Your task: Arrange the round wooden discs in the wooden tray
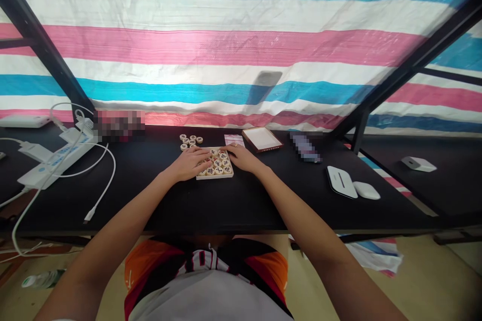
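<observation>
A small wooden tray [227, 174] full of round, pale game pieces [218, 163] with dark marks sits on the black table [211, 205]. My left hand [190, 163] lies over the tray's left side, fingers curved down onto the pieces. My right hand [242, 157] rests at the tray's upper right corner, its fingers stretched toward the pieces. Several loose pieces [190, 141] lie just behind the tray. Whether either hand pinches a piece is hidden.
An open shallow box [262, 139] and a small pink card [234, 139] lie behind the tray. White power strips with cables [56, 158] spread at the left. Two white devices [352, 184] sit at the right. A striped tarp [241, 60] hangs behind.
</observation>
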`<state>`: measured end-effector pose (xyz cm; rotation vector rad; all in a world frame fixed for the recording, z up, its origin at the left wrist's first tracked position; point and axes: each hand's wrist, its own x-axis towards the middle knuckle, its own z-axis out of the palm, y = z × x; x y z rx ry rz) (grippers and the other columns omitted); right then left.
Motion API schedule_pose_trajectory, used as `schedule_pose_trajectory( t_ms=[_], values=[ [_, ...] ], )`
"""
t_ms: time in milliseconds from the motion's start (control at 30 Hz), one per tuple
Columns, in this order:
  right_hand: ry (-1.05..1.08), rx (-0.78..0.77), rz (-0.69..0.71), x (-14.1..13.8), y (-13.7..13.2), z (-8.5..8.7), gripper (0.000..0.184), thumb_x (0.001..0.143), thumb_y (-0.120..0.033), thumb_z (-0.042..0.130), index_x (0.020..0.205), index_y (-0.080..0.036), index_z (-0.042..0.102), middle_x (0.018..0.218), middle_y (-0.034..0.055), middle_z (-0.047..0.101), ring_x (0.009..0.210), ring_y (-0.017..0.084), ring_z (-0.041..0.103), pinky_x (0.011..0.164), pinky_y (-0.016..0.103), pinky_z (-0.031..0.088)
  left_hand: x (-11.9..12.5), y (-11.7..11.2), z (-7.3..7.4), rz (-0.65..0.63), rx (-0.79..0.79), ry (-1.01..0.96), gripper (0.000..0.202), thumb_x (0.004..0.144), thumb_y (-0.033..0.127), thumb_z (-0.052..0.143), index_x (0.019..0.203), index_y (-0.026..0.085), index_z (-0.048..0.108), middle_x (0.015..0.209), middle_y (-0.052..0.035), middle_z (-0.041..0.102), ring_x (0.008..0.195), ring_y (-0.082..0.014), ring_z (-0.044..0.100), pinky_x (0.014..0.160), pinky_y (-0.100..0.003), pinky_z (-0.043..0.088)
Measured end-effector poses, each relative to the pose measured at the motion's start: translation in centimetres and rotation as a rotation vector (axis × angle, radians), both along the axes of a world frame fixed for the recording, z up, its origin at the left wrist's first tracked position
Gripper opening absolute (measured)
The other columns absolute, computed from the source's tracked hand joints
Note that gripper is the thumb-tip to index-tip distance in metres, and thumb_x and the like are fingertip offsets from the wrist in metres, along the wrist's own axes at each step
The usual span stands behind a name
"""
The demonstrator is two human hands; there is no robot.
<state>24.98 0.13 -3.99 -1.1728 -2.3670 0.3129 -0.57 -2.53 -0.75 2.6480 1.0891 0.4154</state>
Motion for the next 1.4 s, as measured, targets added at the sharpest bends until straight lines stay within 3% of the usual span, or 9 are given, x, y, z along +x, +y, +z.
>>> schedule_pose_trajectory(
  t_ms=[533, 767, 1000, 1267, 1400],
  values=[
    [0.013, 0.02, 0.008, 0.09, 0.18, -0.32, 0.038, 0.086, -0.011, 0.047, 0.12, -0.019, 0.061, 0.111, 0.0112, 0.062, 0.102, 0.021, 0.057, 0.094, 0.039, 0.046, 0.76, -0.13, -0.28, -0.027, 0.082, 0.048, 0.057, 0.095, 0.057, 0.027, 0.135, 0.023, 0.049, 0.14, -0.0033, 0.048, 0.128, -0.0255, 0.037, 0.107, -0.041, 0.024],
    [0.002, 0.019, 0.005, 0.06, 0.17, -0.29, 0.04, 0.086, -0.01, 0.047, 0.122, -0.02, 0.061, 0.111, 0.0109, 0.061, 0.103, 0.021, 0.057, 0.095, 0.039, 0.045, 0.41, -0.21, -0.22, -0.032, 0.146, 0.037, 0.053, 0.096, 0.052, 0.026, 0.127, 0.021, 0.056, 0.128, -0.0073, 0.056, 0.118, -0.0238, 0.045, 0.104, -0.039, 0.03],
    [0.008, 0.009, 0.009, 0.17, 0.31, -0.5, 0.039, 0.086, -0.011, 0.047, 0.122, -0.019, 0.06, 0.112, 0.0113, 0.061, 0.103, 0.022, 0.056, 0.095, 0.039, 0.045, 0.68, -0.2, -0.29, -0.036, 0.102, 0.025, 0.05, 0.096, 0.053, 0.027, 0.125, 0.025, 0.057, 0.137, -0.0029, 0.051, 0.13, -0.0247, 0.037, 0.108, -0.041, 0.026],
    [0.009, 0.009, 0.008, 0.07, 0.22, -0.28, 0.04, 0.085, -0.01, 0.047, 0.121, -0.019, 0.061, 0.111, 0.0109, 0.062, 0.103, 0.022, 0.057, 0.094, 0.039, 0.045, 0.48, -0.28, -0.3, -0.025, 0.149, 0.039, 0.054, 0.096, 0.053, 0.026, 0.126, 0.022, 0.058, 0.129, -0.0087, 0.054, 0.121, -0.0248, 0.044, 0.105, -0.041, 0.031],
    [0.008, 0.006, 0.003, 0.01, 0.11, -0.15, 0.04, 0.085, -0.01, 0.047, 0.121, -0.02, 0.061, 0.111, 0.0107, 0.061, 0.103, 0.022, 0.056, 0.095, 0.039, 0.045, 0.14, 0.05, -0.72, 0.003, 0.127, 0.044, 0.057, 0.095, 0.056, 0.024, 0.125, 0.022, 0.06, 0.135, -0.0113, 0.048, 0.127, -0.0268, 0.038, 0.108, -0.043, 0.029]
  ],
)
